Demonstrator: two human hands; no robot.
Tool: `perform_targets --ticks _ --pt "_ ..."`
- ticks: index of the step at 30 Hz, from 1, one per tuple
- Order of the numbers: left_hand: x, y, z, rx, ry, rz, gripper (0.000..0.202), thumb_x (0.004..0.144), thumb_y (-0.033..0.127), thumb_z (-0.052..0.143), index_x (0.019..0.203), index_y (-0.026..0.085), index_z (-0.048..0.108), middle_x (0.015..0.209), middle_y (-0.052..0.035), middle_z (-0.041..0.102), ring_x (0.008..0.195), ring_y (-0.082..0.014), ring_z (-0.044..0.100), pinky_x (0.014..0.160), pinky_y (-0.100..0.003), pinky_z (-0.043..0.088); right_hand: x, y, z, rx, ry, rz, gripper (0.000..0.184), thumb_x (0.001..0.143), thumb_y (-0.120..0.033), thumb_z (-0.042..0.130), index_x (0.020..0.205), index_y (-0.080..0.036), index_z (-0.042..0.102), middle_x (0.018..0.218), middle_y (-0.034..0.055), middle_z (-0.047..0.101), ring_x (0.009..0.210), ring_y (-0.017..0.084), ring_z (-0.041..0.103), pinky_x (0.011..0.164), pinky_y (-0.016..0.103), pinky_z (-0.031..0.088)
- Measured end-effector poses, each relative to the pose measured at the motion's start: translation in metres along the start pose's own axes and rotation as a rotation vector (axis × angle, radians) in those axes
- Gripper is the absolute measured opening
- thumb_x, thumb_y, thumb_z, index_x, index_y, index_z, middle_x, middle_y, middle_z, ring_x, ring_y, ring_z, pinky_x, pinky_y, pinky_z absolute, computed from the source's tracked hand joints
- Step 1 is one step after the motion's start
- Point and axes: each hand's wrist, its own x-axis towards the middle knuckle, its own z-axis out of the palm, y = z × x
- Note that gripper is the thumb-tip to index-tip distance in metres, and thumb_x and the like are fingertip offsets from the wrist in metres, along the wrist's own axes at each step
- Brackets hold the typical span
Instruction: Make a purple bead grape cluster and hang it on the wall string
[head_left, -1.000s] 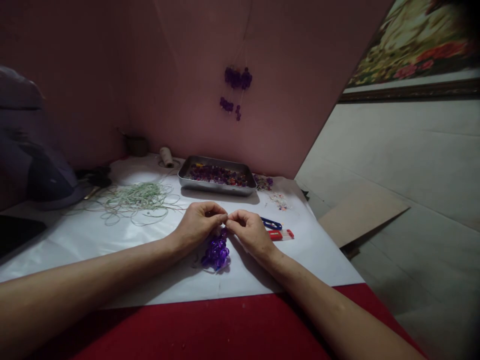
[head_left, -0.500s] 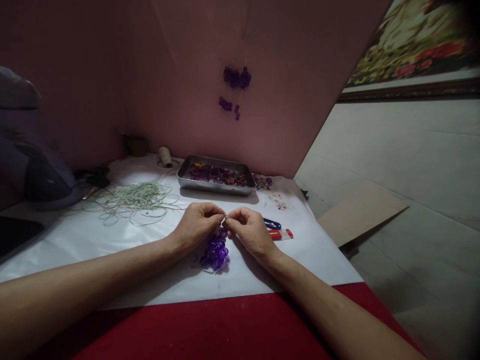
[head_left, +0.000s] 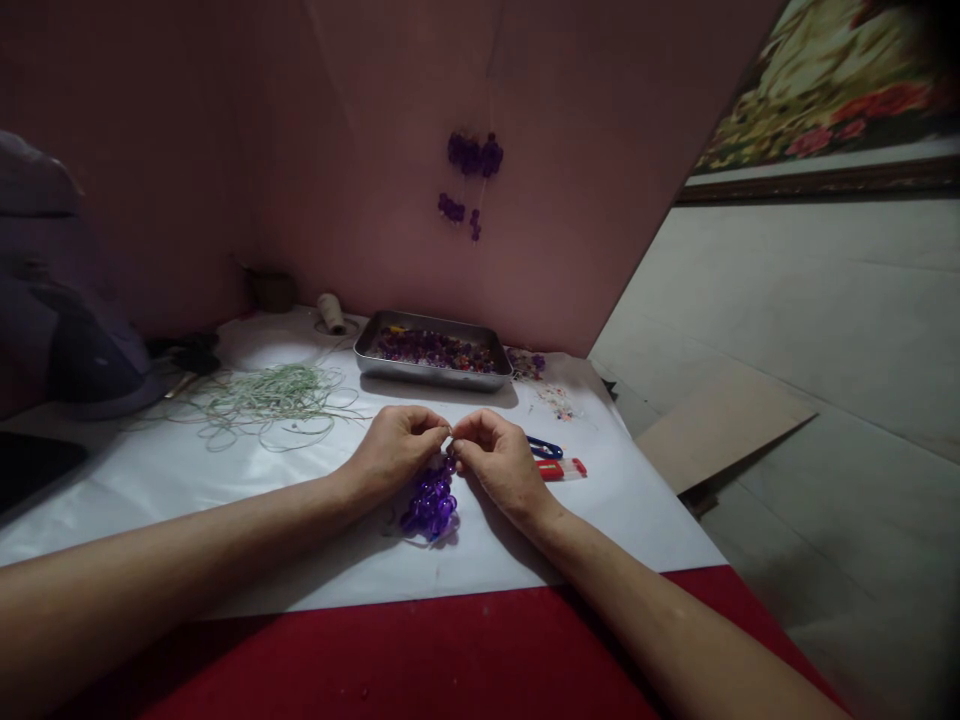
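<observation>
My left hand (head_left: 405, 445) and my right hand (head_left: 495, 455) meet fingertip to fingertip over the white sheet, both closed in a pinch. Between them is the top end of a cluster of shiny purple beads (head_left: 431, 505), where a small bit of thin, pale cord shows. The fingertips hide most of that end. Below the fingers the cluster hangs down, its lower part at the sheet. Just right of my right hand lie a blue-handled thread snipper (head_left: 545, 447) and a red cutter knife (head_left: 561, 469).
A metal tray (head_left: 435, 374) of mixed beads stands at the wall, with loose beads (head_left: 556, 400) to its right. Tangled pale green cord (head_left: 277, 395) lies left, near a thread spool (head_left: 331, 313). Purple bead pieces (head_left: 465, 153) hang on the wall. A dark flat object (head_left: 37, 465) is at far left.
My right hand's fingers have shifted slightly at the pinched end. Otherwise the hands, the bead cluster and the tools stay in place.
</observation>
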Motion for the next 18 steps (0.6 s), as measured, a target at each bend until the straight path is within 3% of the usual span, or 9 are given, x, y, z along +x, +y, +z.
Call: perform_targets --ticks 18 --pt "0.0034 -0.0077 0.0001 0.064 -0.016 0.037 0.015 0.070 0.027 0.059 0.061 0.015 0.063 0.052 0.0017 0.054 0.048 -0.0096 0.043 0.045 -0.022 0.033 0.0005 0.0012 0.0011 -0.002 0.030 0.011 0.010 0.069 -0.015 0.060 0.077 -0.018 0.055 0.065 -0.0027 0.058 0.052 0.011 0.054 0.052 0.026 0.046"
